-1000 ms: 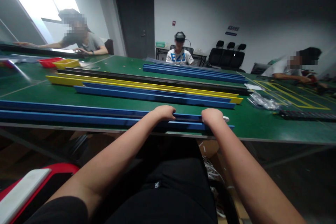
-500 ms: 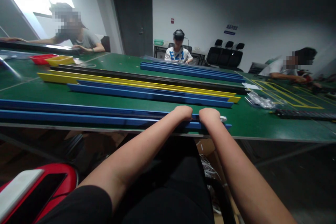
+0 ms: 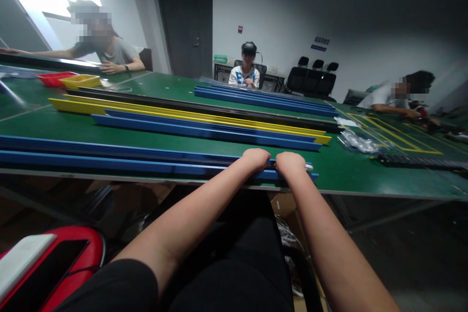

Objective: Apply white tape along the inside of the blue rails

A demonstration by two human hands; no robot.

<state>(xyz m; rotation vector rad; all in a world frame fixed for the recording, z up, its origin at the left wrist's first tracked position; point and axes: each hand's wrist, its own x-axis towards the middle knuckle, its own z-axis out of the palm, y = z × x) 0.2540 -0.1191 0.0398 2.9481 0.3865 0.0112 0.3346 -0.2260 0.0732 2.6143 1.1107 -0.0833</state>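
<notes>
A long blue channel (image 3: 109, 161) with a dark strip along its inside lies by the table's near edge. My left hand (image 3: 257, 159) is closed over this channel near its right end. Just to its right, with a narrow gap between them, my right hand (image 3: 291, 162) is closed too, knuckles up. Both hands hide their own fingertips, so what they pinch cannot be made out. A small white piece (image 3: 309, 167) sticks out past the right hand, over the channel's end.
Beyond lie another blue channel (image 3: 204, 131), a yellow channel (image 3: 190, 115), a black rail (image 3: 219, 109) and more blue channels (image 3: 263, 100). Clear plastic bags (image 3: 356, 142) sit to the right, yellow tray (image 3: 81, 82) and red tray (image 3: 54, 79) far left. Several people sit around the green table (image 3: 347, 175).
The view has shifted slightly. My hands have drawn a little closer together over the channel's right end. The person across the table has raised a hand towards the chest.
</notes>
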